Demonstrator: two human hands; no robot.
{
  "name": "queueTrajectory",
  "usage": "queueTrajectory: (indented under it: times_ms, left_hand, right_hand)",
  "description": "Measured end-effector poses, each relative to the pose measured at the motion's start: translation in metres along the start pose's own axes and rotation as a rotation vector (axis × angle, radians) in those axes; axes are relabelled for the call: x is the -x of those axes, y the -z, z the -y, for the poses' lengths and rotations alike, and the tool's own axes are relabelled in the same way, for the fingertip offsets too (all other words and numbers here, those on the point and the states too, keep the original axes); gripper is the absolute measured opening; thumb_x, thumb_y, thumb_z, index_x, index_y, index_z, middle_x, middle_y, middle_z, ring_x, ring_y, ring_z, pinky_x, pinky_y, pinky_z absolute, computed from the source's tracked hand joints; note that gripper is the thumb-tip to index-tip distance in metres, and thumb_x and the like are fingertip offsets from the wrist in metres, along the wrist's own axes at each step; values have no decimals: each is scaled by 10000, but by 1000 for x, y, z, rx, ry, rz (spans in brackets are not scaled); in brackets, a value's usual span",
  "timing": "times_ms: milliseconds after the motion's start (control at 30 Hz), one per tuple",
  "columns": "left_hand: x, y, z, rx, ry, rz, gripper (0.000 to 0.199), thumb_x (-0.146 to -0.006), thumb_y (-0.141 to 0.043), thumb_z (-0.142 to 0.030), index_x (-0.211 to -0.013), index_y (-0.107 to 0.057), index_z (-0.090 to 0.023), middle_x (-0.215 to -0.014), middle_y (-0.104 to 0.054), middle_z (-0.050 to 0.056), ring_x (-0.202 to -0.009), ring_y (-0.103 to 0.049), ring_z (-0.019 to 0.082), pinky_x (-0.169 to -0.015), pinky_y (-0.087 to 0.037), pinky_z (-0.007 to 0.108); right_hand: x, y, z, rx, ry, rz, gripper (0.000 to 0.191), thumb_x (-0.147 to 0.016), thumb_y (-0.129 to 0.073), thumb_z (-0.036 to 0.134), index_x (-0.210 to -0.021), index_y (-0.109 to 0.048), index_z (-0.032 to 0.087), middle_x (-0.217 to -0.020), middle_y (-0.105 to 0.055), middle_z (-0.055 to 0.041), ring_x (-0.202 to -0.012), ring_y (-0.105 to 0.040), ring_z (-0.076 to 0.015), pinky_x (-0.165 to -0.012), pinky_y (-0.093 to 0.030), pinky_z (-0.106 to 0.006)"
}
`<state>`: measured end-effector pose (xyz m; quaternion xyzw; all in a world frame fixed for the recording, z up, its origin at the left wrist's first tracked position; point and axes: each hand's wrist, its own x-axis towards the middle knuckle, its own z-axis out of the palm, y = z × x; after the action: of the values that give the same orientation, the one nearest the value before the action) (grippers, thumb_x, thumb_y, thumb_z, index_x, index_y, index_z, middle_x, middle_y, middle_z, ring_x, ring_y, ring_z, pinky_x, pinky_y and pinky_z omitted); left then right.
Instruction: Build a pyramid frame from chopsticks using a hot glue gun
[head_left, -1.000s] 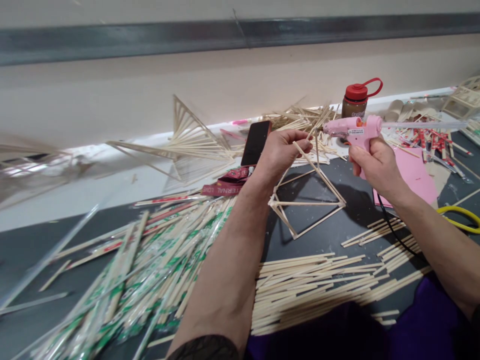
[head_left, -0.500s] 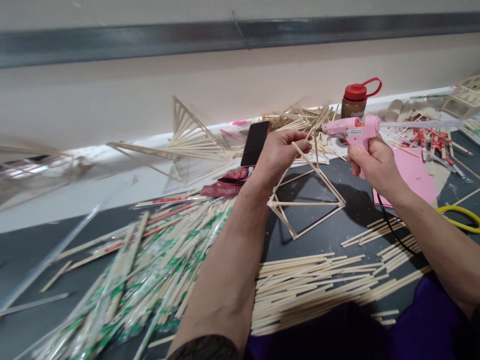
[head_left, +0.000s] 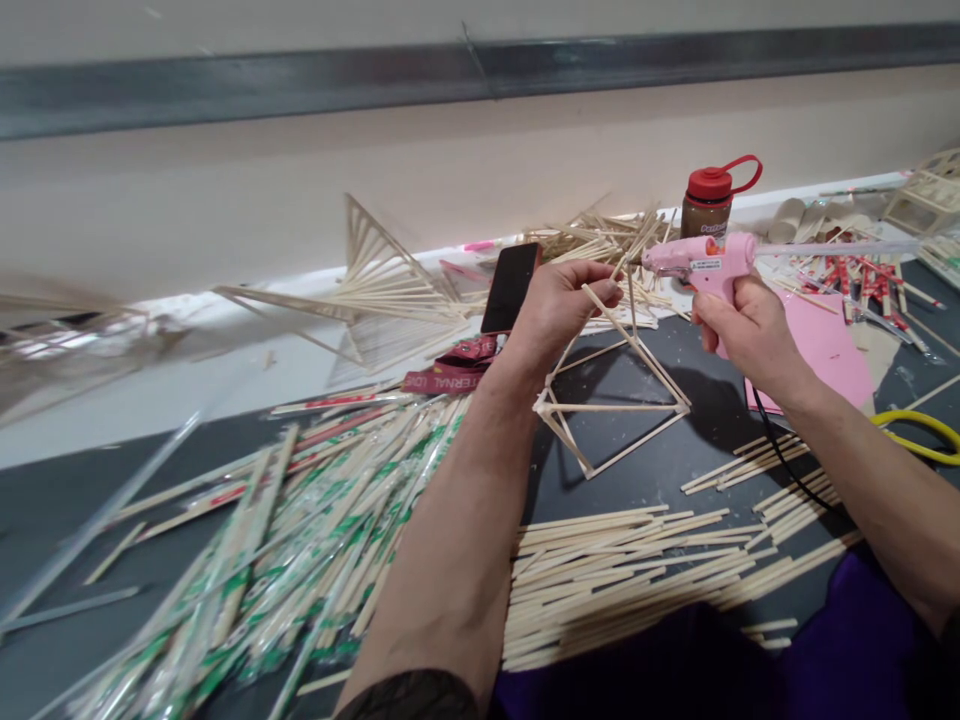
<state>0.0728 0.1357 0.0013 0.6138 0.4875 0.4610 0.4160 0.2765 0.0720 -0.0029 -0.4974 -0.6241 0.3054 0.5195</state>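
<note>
A frame of glued wooden sticks (head_left: 611,408) stands on the dark table, its joints dotted with pale glue. My left hand (head_left: 571,295) pinches sticks at the top of this frame; the fingertips partly hide the joint. In my right hand (head_left: 742,318) is a pink glue gun (head_left: 705,258), gripped by its handle, with a clear glue stick (head_left: 840,248) jutting from the rear. The gun's nozzle points left and is at or very near the sticks beside my left fingertips; contact cannot be made out.
Loose sticks (head_left: 630,570) lie in front, wrapped chopsticks (head_left: 300,540) at left. Behind are a phone (head_left: 511,288), a red-capped bottle (head_left: 709,200) and a fan-shaped stick model (head_left: 382,270). Pink paper (head_left: 825,350), yellow-handled scissors (head_left: 919,430) and the gun's black cord (head_left: 787,470) are at right.
My right hand has shifted the glue gun slightly left, bringing its nozzle closer to the sticks at my left fingertips. My left hand and the stick frame have hardly moved.
</note>
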Motion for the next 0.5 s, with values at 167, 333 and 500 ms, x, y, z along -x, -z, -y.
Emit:
queueTrajectory:
  times_ms: [167,333,500]
  left_hand:
    - [0,0,-1,31,-3,-6,123,-708,-740,-224,-800,-761,-147,-706,-706,14,-683,-635,141,-707,-514,267]
    - [-1,-1,0,53,-8,-1,109,-702,-733,-212,-782,-748,-139,-666,-680,-3,-644,-619,122,-704,-516,253]
    - [-1,-2,-1,33,3,-1,123,-693,-726,-224,-778,-748,-139,-670,-673,1,-642,-613,127,-687,-502,253]
  right_hand:
    - [0,0,-1,12,49,-12,271,-917,-604,459,-787,-563,225,-678,-594,30,-526,-510,-94,-548,-461,-280]
    - [-1,0,-5,38,61,-16,249,-934,-590,439,-801,-580,229,-613,-554,42,-536,-521,-109,-564,-463,-281]
    - [-1,1,-4,88,93,-20,241,-936,-566,370,-737,-553,235,-611,-546,36,-543,-523,-117,-604,-471,-305]
